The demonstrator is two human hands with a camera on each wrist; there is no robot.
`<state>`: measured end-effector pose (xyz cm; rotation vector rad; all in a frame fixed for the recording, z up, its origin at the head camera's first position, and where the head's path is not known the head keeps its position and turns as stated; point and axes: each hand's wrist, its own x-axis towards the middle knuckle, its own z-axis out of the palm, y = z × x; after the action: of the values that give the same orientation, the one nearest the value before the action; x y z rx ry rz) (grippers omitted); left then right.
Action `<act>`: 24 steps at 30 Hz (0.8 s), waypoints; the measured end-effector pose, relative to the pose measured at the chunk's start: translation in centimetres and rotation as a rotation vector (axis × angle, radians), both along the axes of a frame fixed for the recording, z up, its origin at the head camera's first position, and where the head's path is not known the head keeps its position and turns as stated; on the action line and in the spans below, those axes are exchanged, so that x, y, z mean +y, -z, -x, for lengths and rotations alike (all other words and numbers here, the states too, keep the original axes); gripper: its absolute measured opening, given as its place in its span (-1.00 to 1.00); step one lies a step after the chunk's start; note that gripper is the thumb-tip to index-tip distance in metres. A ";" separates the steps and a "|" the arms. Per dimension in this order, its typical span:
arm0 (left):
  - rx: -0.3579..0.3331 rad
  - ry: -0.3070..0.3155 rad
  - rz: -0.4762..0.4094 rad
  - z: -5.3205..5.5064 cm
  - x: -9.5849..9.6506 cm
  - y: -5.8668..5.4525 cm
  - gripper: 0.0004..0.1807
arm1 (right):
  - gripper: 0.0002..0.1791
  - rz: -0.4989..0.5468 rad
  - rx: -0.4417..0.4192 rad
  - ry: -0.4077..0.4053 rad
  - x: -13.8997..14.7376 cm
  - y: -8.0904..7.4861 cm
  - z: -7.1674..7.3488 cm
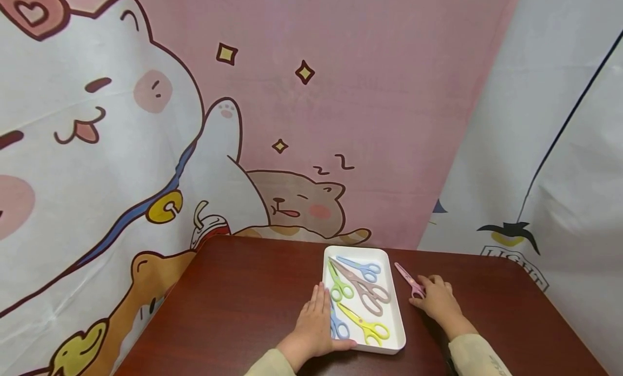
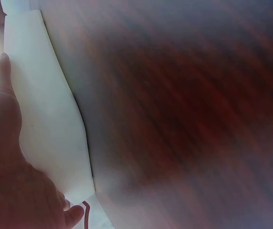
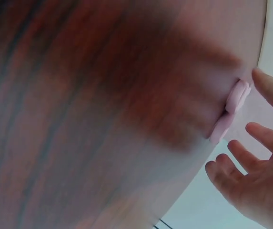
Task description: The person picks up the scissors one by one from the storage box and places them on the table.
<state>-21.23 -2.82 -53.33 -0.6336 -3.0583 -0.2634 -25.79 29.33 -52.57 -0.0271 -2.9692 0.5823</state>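
Observation:
A white tray (image 1: 397, 316) holds several pairs of scissors. My left hand (image 1: 313, 322) lies against its near left corner, fingers straight along the left side and thumb along the front edge. In the left wrist view, the left hand (image 2: 12, 138) sits against the tray's white wall (image 2: 45, 109). To the tray's right, pink scissors (image 1: 409, 278) lie on the table, blades pointing away. My right hand (image 1: 440, 302) is at their handles. The right wrist view shows this hand (image 3: 260, 162) with thumb and fingers spread apart, beside the pink handles (image 3: 236, 98).
Inside the tray are light blue scissors (image 1: 360, 267) at the far end, green scissors (image 1: 339, 287), large mauve scissors (image 1: 362, 287), yellow scissors (image 1: 367, 327) and blue scissors (image 1: 340, 328) partly behind the left hand. The dark wooden table (image 1: 243, 300) meets a printed cloth (image 1: 389, 121) behind.

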 end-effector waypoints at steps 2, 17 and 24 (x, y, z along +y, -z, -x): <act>0.007 0.001 0.003 0.0 0.0 0.1 0.48 | -0.22 0.010 0.019 0.001 -0.1 0.0 0.0; -0.007 0.009 -0.011 -0.2 0.0 -0.3 0.46 | -0.25 -0.009 0.124 -0.057 -1.9 -0.2 0.0; -0.004 0.009 -0.019 -0.1 0.0 0.0 0.48 | -0.24 -0.018 0.166 -0.110 -3.6 -0.7 -0.1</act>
<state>-21.15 -2.87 -53.38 -0.6467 -3.0537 -0.2934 -25.66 25.77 -51.89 0.1777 -2.8275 0.5420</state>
